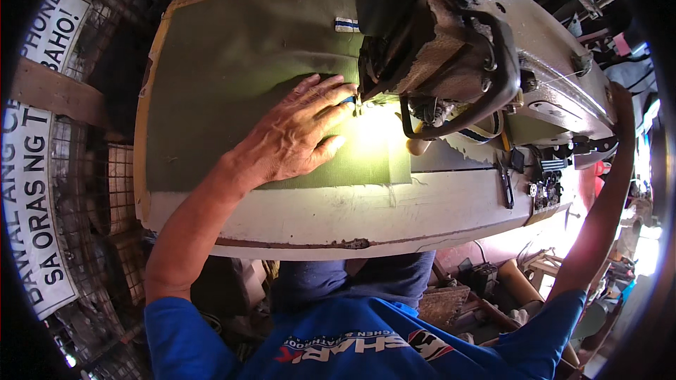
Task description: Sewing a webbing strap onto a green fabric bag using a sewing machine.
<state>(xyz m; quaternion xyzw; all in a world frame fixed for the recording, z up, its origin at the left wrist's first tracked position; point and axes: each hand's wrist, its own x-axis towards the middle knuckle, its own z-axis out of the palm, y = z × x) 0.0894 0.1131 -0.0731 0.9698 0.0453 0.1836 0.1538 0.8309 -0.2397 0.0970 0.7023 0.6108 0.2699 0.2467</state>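
Note:
My left hand (299,130) lies palm down on a large sheet of green fabric (211,63), fingers extended toward the presser foot (360,98) of a sewing machine (549,35). A bit of blue shows by its fingertips, at the foot. Farther up the fabric, a small white tag with a blue stripe (346,25) lies at the machine's left side. Bright lamp light falls on the cloth beside the needle area. Stretched out to the right, my right arm reaches the far end of the machine, where my right hand (620,96) is barely visible and its fingers are hidden.
A pale worktable (282,214) with a worn front edge carries the machine. Small scissors or snips (505,184) and several metal bobbins (546,191) lie at its right. A wire grille (67,169) with signs stands at left; clutter fills the floor below right.

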